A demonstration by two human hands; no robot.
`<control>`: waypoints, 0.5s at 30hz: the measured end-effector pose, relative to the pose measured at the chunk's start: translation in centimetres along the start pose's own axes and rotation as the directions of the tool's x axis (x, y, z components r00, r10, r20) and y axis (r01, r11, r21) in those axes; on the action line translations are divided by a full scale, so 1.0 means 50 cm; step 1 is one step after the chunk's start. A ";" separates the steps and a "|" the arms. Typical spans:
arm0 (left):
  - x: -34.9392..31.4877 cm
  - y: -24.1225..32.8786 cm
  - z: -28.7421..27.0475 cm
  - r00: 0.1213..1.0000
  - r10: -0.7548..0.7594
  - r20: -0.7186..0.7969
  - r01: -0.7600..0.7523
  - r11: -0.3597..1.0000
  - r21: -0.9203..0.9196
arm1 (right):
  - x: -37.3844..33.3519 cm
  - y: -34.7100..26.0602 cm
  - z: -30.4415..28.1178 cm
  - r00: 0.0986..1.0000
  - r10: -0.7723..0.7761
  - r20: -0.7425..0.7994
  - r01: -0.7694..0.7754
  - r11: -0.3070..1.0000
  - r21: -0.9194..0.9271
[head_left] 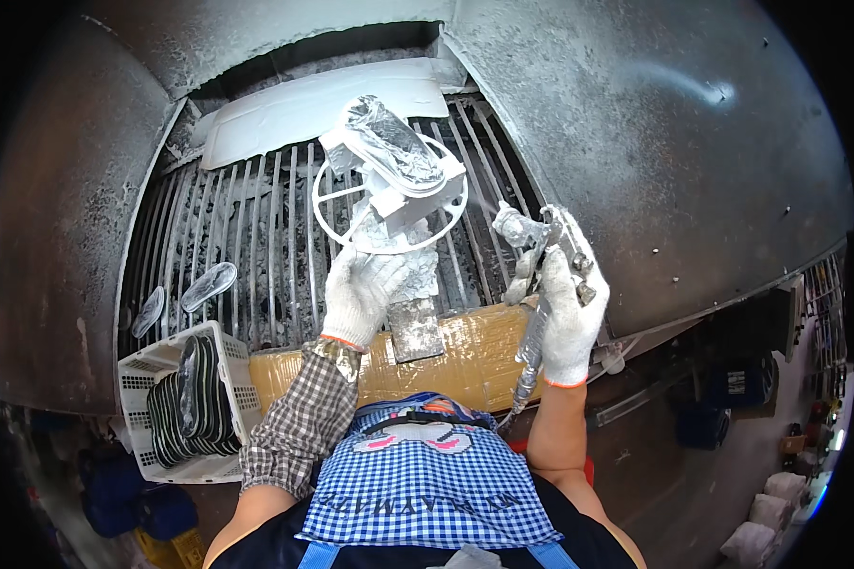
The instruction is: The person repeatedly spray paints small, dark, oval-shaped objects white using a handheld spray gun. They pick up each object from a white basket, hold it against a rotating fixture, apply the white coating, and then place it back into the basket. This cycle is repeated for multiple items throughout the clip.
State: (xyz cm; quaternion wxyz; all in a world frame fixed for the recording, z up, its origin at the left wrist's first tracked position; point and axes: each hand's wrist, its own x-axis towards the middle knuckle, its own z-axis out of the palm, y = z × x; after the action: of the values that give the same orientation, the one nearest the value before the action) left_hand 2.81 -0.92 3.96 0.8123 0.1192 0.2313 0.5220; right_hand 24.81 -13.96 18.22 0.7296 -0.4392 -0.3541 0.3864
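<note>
My right hand (571, 308), in a white knit glove, is wrapped round a paint-crusted spray gun (520, 228). Its nozzle points left toward a white spoked wheel (319, 204). At the wheel's near rim, my gloved left hand (362, 296) grips the edge with its fingertips, partly hidden by the rim. Above the wheel, white blocks (400, 201) carry an oblong, shoe-sole-shaped piece (394, 142) with a shiny, silvery wrinkled top and a white edge. Crumpled, paint-coated material (413, 275) lies below the wheel, over a grey plate (417, 332).
Slatted metal grating (280, 237) lies under the wheel, with two sole-shaped pieces (209, 286) at left. A white plastic basket (138, 398) holds several striped soles. A taped cardboard strip (474, 356) spans the front. Paint-spattered panels (674, 180) enclose the sides. A hose (522, 387) trails from the gun.
</note>
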 end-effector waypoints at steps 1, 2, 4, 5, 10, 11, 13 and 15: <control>0.000 0.004 0.003 1.000 0.002 -0.015 -0.002 1.000 -0.004 | 0.001 0.000 -0.006 0.999 0.000 0.048 0.001 1.000 -0.025; 0.001 0.008 -0.001 1.000 0.010 -0.018 -0.010 1.000 0.002 | 0.002 0.001 -0.013 0.996 0.002 0.093 0.002 0.999 -0.046; 0.004 0.022 -0.018 0.999 0.026 -0.024 -0.025 1.000 0.014 | 0.000 -0.002 -0.014 0.987 0.036 0.156 -0.033 0.999 -0.024; 0.006 0.027 -0.027 0.999 0.025 -0.020 -0.026 0.999 -0.021 | 0.000 0.003 -0.009 0.994 0.016 0.111 -0.013 1.000 -0.023; 0.004 0.055 -0.038 0.998 0.054 0.016 -0.053 0.998 -0.020 | 0.010 0.010 -0.001 0.993 0.017 0.118 -0.014 1.000 -0.020; -0.001 0.061 -0.027 0.997 0.065 0.031 -0.065 0.998 0.008 | 0.009 0.010 -0.003 0.987 0.031 0.159 -0.026 0.999 -0.032; 0.001 0.071 -0.027 0.997 0.081 0.014 -0.082 0.997 0.006 | 0.009 0.016 -0.003 0.986 0.038 0.165 -0.040 0.999 0.009; 0.002 0.089 -0.029 0.994 0.107 -0.008 -0.107 0.994 0.021 | 0.013 0.022 0.011 0.994 0.036 0.103 -0.042 0.998 0.051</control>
State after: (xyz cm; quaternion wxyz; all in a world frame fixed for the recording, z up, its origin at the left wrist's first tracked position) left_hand -1.40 1.02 4.64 0.7808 0.1374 0.2335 0.5629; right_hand 24.34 -12.86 17.53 0.7144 -0.4061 -0.3719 0.4318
